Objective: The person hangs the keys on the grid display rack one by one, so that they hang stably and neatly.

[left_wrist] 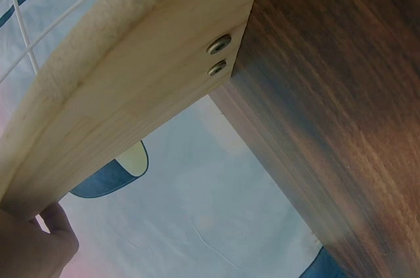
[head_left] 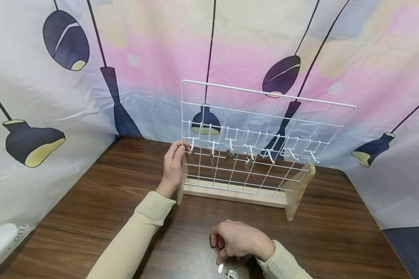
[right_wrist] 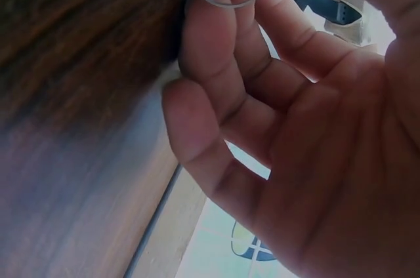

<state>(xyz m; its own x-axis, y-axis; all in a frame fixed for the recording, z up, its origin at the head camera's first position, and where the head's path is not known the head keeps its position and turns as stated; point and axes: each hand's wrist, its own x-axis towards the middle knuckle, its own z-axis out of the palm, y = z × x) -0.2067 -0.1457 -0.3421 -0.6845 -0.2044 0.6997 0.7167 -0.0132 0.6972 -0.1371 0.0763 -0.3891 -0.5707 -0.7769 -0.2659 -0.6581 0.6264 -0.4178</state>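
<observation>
A white wire grid rack on a wooden stand stands on the brown table. My left hand grips its left side, and the left wrist view shows fingers at the end of the wooden side board. Small metal keys hang from several hooks on the rack's left and middle; the hooks on the right hold nothing. In front of the rack, low over the table, my right hand has curled fingers at a metal key ring. Its thumb tip is out of the right wrist view.
More metal keys lie under the right hand at the near edge of view. A patterned cloth hangs behind and beside the table. A white object with lettering is at the lower left.
</observation>
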